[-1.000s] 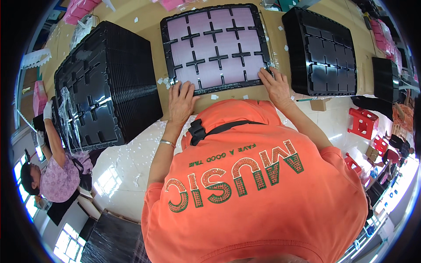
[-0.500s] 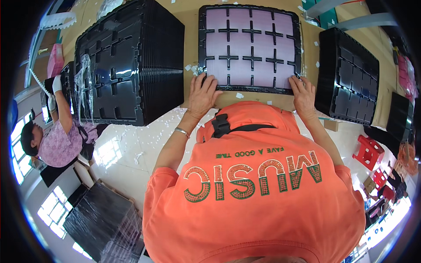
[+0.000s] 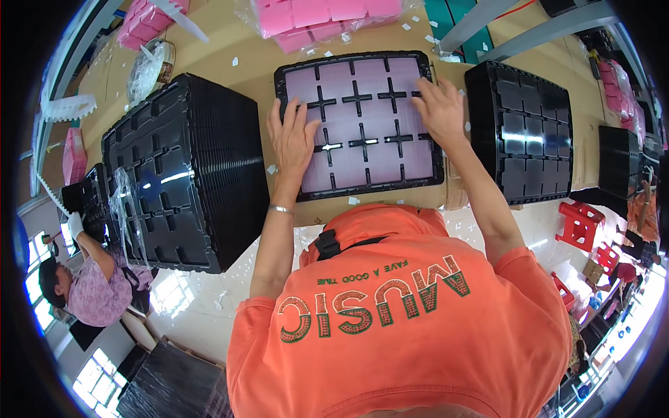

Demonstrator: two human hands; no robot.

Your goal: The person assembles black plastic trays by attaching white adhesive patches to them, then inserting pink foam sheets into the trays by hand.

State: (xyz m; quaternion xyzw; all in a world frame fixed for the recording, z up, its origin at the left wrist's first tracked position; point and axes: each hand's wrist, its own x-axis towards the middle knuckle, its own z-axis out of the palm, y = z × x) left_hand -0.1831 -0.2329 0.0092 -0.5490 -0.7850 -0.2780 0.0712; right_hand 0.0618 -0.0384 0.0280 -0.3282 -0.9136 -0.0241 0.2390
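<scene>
A black plastic tray (image 3: 348, 189) lies on the brown work table in front of me, its sections lined with pale pink-purple sheeting (image 3: 341, 155). Black cross-shaped ridges stand between the sections. Over the tray's left side rests my left hand (image 3: 293, 138), fingers stretched and apart, with a bangle on the wrist. At the far right part of the rim is my right hand (image 3: 440, 115), its fingers also spread. Neither hand grips anything that I can see.
To the left rises a tall stack of black trays (image 3: 230, 167); a lower stack (image 3: 533, 132) stands to the right. Pink foam pieces (image 3: 313, 17) in clear film lie beyond the tray. White scraps dot the table. A person in a patterned top (image 3: 101, 296) works at far left.
Both hands have moved from the tray's near corners up along its sides, away from me. The view has shifted, bringing the pink foam beyond the tray into sight.
</scene>
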